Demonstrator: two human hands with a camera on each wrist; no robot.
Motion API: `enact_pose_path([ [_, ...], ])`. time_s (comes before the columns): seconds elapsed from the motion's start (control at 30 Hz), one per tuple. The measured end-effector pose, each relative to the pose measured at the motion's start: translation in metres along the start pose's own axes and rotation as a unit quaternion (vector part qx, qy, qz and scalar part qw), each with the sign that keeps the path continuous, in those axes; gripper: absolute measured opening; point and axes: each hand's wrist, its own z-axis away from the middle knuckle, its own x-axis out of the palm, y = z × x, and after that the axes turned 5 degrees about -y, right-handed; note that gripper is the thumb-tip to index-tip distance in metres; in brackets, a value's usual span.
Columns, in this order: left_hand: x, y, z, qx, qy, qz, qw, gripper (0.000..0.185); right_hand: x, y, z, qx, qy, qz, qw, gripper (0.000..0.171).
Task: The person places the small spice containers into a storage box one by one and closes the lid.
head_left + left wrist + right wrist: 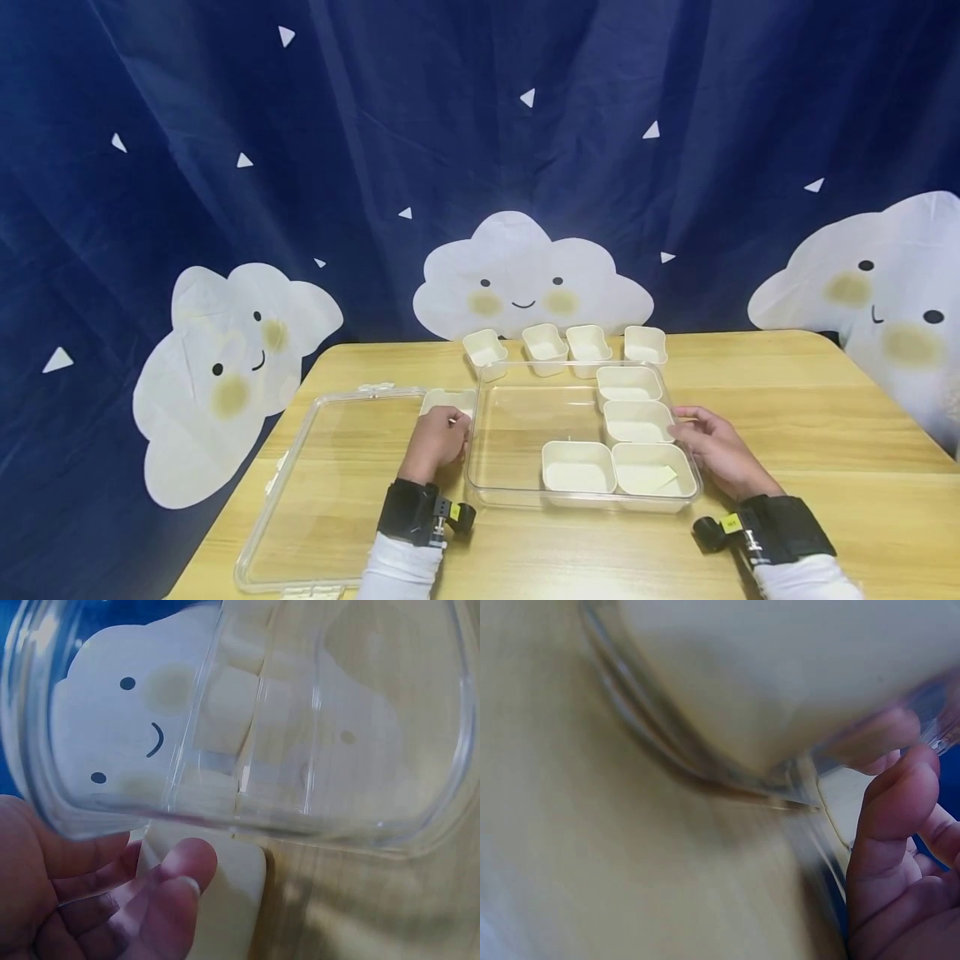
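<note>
A clear plastic box (525,425) stands between my hands. Cream bins line its right side, and another cream bin (577,468) sits at its front. A pale yellow slip (663,477) lies in the front right bin (636,475). My left hand (437,437) is beside the box's left wall, fingers loosely bent, with nothing visible between them in the left wrist view. Just beyond it lies a cream piece (450,402), partly hidden by the hand. My right hand (716,450) has its thumb (909,795) and forefinger against the outside of the right wall.
A clear lid (330,492) with cream latches lies flat at the left, close to my left forearm. Several cream bins (545,343) stand in a row behind the box. The wooden table (825,433) ends at a blue curtain (480,108) with cloud prints.
</note>
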Motion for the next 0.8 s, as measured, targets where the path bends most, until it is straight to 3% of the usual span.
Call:
enact_pose_path([
  [0.8, 0.0069, -0.0022, -0.0043, -0.018, 0.111, -0.024, 0.9933, 0.018, -0.0004, 0.0018, -0.0013, 0.000, -0.002, 0.000, 1.000, 0.049],
])
